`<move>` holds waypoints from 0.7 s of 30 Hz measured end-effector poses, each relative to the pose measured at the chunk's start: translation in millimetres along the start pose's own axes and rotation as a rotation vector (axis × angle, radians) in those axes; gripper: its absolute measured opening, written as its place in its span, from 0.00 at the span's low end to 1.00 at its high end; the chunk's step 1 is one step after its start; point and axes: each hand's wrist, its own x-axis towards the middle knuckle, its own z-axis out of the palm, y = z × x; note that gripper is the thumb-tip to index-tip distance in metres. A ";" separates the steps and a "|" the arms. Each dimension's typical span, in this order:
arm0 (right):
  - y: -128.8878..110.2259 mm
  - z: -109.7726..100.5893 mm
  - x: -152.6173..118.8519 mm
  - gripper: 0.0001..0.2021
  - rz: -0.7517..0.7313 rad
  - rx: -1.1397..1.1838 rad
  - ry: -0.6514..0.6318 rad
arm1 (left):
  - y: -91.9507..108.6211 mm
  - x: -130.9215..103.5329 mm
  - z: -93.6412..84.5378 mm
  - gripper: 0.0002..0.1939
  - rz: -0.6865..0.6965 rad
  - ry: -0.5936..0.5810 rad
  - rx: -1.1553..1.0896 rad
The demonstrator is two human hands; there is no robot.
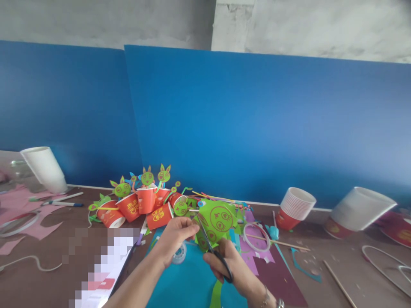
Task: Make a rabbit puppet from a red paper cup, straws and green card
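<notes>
1) The left hand (176, 236) is pinching the left side of the green paper (221, 217) with its thumb and a finger
2) The right hand (231, 262) is closed around the black handles of the scissors (222, 262), and a shiny bracelet (266, 296) is on that wrist
3) The green paper is up in front, between the two hands, over the middle of the brown table (316, 295), and it has a round face drawn on it in dark lines
4) The scissor blades point up and away, and they are at the green paper, between the left thumb and the round face, but I cannot tell how wide apart the blades are
5) Under the hands is a big blue sheet (180, 284), with a clear tape roll (180, 254) near the left wrist and a green strip (216, 295) near the front
6) Behind the left hand is a bunch of red cups (146, 201), some standing and some tipped over, and green animal faces (164, 174) with pointy ears stick up there
7) To the right of the hands, a pale ring (244, 235) lies on purple paper (249, 256), with a thin stick (290, 245) across it
8) Farther right is a cup stack (297, 203), white on top and red at the bottom
9) Pink paper (35, 218) lies far on the left, and a tall blue wall (257, 115) is at the back
</notes>
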 end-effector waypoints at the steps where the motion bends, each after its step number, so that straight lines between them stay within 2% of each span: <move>1: 0.4 -0.1 0.1 0.21 0.006 -0.009 0.004 | -0.1 0.1 0.1 0.16 -0.004 -0.002 -0.005; 11: 6.8 0.6 1.4 0.19 0.012 0.018 0.021 | -1.9 1.5 -1.0 0.16 -0.010 -0.006 0.009; 15: 5.2 1.0 1.8 0.13 0.010 -0.029 0.011 | -1.8 0.5 -1.1 0.15 -0.023 -0.024 0.013; 21: 12.2 -0.5 3.6 0.20 -0.026 -0.076 0.018 | -2.2 0.4 -1.9 0.15 -0.051 -0.048 0.007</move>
